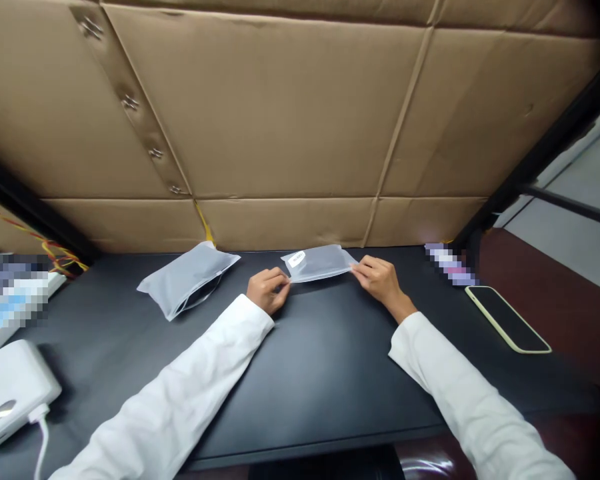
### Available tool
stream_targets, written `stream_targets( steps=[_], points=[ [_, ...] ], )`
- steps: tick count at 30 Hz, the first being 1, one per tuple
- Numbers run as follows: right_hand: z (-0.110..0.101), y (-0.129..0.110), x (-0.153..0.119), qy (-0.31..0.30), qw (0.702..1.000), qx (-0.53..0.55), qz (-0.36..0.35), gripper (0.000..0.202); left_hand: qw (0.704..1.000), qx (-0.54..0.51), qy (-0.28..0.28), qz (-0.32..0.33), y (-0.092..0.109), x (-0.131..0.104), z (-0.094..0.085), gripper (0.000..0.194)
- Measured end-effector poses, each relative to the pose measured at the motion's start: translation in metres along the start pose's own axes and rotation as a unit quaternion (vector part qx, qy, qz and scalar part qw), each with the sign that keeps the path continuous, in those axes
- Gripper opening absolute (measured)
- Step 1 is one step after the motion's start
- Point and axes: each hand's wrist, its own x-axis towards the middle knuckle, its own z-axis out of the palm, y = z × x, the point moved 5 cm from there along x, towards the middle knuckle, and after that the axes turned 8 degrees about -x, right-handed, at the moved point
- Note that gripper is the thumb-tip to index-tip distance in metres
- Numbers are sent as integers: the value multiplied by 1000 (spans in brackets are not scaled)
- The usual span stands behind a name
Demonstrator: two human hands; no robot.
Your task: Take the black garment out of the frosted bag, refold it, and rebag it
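Right at the foot of the cardboard wall [280,120], a small frosted plastic pouch [320,263] lies flat on the black table [310,360], its white label toward the left end. The left hand [267,289] pinches the pouch's left edge with curled fingers, and the right hand [379,279] pinches its right edge. Left of the pouch lies a larger grey bag [187,277]; well to its right, a phone [507,318] lies face up.
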Motion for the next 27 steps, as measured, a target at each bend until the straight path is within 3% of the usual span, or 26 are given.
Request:
stream_targets(
  steps=[5, 10, 15, 19, 21, 27],
  points=[
    [-1, 21, -5, 5, 1000, -8, 28, 27, 999, -26, 21, -7, -1, 1, -2, 18],
    [-4, 21, -8, 13, 998, 21, 63, 22, 995, -75, 49, -46, -7, 3, -6, 17],
    [-6, -1, -3, 22, 991, 112, 66, 18, 997, -71, -11, -38, 8, 2, 5, 16],
    [-10, -25, 2, 31, 983, 178, 31, 13, 994, 64, -53, 66, 28, -2, 15, 11],
    [-12, -33, 3, 32, 979, 201, 25, 12, 986, 112, -57, 105, 33, -2, 17, 18],
    [-12, -49, 3, -7, 961, 276, 17, 7, 985, 149, -78, 49, 26, 1, 17, 51]
  ],
)
